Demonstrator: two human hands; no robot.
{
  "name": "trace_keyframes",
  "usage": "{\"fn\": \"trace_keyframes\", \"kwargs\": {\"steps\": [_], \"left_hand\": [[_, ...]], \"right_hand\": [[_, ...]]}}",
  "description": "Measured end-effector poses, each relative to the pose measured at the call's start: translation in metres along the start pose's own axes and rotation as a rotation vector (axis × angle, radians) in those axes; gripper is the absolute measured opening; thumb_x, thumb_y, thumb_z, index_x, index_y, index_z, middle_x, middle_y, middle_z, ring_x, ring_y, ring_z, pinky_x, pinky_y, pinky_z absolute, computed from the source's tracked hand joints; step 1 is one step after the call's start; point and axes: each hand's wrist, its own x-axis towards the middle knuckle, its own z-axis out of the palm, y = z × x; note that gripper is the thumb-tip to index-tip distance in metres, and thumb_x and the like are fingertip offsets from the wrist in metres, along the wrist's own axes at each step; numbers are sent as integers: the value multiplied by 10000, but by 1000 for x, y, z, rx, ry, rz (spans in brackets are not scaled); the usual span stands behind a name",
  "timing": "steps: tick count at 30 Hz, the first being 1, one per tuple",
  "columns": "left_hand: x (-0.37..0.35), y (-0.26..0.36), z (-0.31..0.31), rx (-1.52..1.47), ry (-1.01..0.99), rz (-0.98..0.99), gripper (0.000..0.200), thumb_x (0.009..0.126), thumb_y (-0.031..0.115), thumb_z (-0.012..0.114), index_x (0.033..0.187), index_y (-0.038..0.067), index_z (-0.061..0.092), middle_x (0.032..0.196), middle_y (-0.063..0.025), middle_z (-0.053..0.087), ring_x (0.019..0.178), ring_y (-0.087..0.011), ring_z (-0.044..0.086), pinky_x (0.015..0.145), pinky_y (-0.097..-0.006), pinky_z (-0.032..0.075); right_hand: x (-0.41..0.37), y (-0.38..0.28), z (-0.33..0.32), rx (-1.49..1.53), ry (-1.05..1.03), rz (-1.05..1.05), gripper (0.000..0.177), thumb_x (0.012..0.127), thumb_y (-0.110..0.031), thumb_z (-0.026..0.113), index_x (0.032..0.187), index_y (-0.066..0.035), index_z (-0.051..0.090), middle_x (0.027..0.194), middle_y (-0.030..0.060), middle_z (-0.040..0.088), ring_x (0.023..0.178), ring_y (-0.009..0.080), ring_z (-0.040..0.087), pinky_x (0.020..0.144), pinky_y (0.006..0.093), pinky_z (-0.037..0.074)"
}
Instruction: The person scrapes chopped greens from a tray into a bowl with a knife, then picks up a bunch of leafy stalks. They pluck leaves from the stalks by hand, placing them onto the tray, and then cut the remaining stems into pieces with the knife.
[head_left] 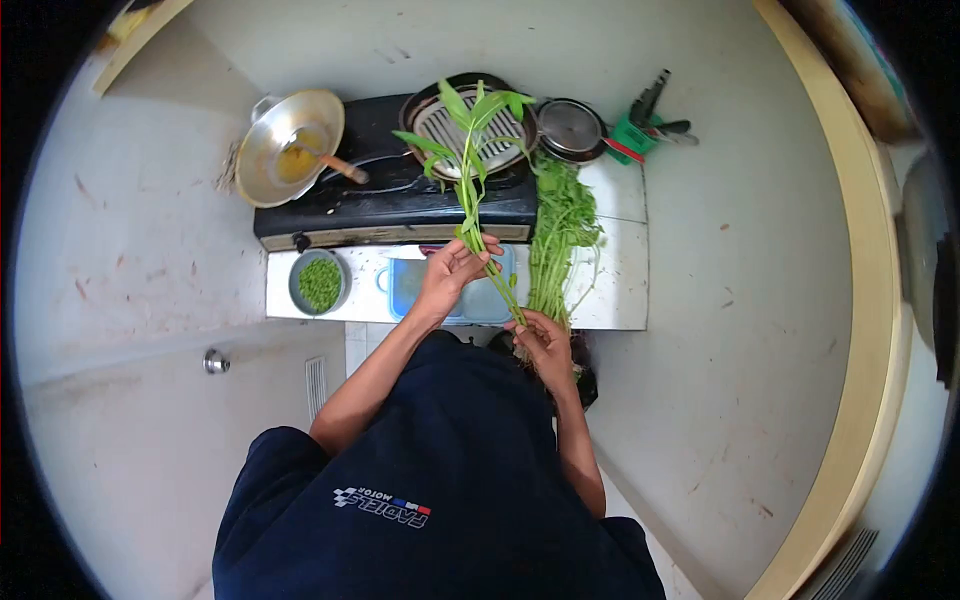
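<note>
The left hand [456, 272] is closed around the middle of a leafy green stem bunch [472, 200], and the right hand [543, 348] pinches its lower end. The bunch is held tilted above the blue-rimmed container [404, 290] on the counter [622, 290]. Beside the container, at its right, lies a pile of greens [563, 225].

Both hands [456, 272] [543, 345] are raised before the torso, fingers curled, elbows bent.

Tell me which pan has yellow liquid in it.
The gold-coloured wok at the left end of the stove, the only pan with a wooden-handled utensil in it.
</note>
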Motion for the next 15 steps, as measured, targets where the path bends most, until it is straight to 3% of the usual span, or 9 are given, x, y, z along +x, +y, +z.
{"fn": "trace_keyframes", "kwargs": {"steps": [3,15], "left_hand": [[-18,14,-18,1,148,7,303,1010,131,603,1293,25,582,1120,-85,672,1033,-187,669,938,-337,534],[-78,24,-88,-80,415,96,297,998,141,622,1273,34,588,1161,-84,670,1078,-208,663,970,-396,544]], "right_hand": [[17,-15,21,-52,-53,1,317,1006,-174,622,1269,3,611,1055,80,722,892,124,625,835,285,505],[79,-20,108,-268,-324,-4,254,1012,-138,609,1213,15,631,972,65,719,817,113,612,769,281,501]]}}
